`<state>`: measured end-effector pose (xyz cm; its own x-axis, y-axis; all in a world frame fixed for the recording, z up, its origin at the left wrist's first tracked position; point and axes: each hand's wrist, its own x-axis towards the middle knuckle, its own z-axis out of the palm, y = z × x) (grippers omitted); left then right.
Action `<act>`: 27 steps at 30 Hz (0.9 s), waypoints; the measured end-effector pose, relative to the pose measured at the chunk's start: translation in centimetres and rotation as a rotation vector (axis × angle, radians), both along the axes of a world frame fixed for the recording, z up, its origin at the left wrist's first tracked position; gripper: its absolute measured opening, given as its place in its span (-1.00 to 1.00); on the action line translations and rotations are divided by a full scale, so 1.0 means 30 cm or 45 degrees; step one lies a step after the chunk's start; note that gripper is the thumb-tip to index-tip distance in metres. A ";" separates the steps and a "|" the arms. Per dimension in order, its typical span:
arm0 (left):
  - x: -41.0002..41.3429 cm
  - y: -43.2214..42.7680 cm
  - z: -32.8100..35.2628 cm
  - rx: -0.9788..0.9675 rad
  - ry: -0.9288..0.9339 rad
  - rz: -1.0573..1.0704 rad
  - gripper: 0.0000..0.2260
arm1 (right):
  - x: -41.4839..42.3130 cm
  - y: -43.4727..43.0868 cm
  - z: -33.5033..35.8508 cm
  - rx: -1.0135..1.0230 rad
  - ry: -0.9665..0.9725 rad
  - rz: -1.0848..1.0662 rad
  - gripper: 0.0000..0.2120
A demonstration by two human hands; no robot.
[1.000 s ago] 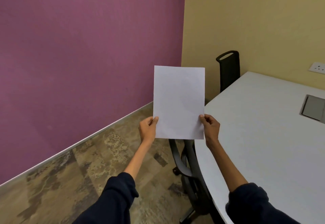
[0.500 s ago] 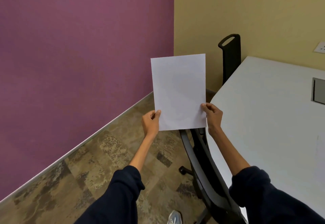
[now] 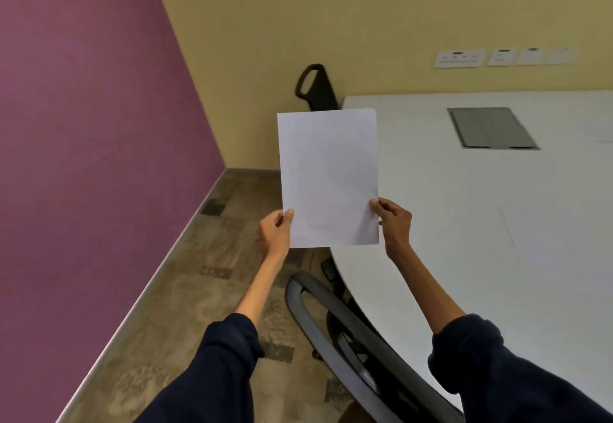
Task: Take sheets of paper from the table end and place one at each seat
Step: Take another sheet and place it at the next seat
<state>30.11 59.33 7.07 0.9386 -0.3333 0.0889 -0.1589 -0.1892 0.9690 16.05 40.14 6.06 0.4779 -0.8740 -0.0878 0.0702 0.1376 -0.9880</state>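
Note:
I hold a blank white sheet of paper [image 3: 328, 177] upright in front of me, over the left edge of the white table [image 3: 497, 240]. My left hand [image 3: 275, 233] pinches the sheet's lower left edge and my right hand [image 3: 393, 223] pinches its lower right edge. A grey office chair [image 3: 335, 333] is tucked at the table edge just below my hands. A second black chair [image 3: 315, 87] stands at the table's far corner, partly hidden behind the sheet.
A grey cable hatch [image 3: 491, 127] is set into the tabletop. A faint white shape [image 3: 602, 130] lies at the table's right edge. Wall sockets [image 3: 459, 59] sit on the yellow wall. A purple wall [image 3: 83, 157] bounds a strip of patterned floor [image 3: 205, 290] on the left.
My view has swung right, so more of the table, the hatch and the wall sockets show. Both hands keep the sheet; it now overlaps the table's left edge.

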 end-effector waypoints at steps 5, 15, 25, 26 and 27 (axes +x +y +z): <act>0.061 -0.240 -0.032 0.014 0.056 -0.295 -0.62 | -0.079 -0.126 -0.045 0.023 0.014 -0.251 -0.93; 0.094 -0.589 -0.120 0.154 -0.033 -0.845 -0.57 | -0.230 -0.156 -0.132 0.047 0.104 -0.795 -0.89; -0.088 -0.725 -0.272 0.322 0.047 -1.189 -0.57 | -0.450 -0.083 -0.258 0.186 0.280 -1.116 -0.79; -0.103 -0.736 -0.293 0.347 0.052 -1.212 -0.59 | -0.469 -0.082 -0.276 0.210 0.298 -1.132 -0.78; -0.117 -0.747 -0.313 0.373 0.061 -1.231 -0.62 | -0.484 -0.083 -0.294 0.229 0.314 -1.144 -0.78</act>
<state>26.60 36.93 -2.32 0.2547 -0.9554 -0.1494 -0.3322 -0.2315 0.9144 1.52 37.67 -2.76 -0.4169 -0.8692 -0.2659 0.0160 0.2855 -0.9583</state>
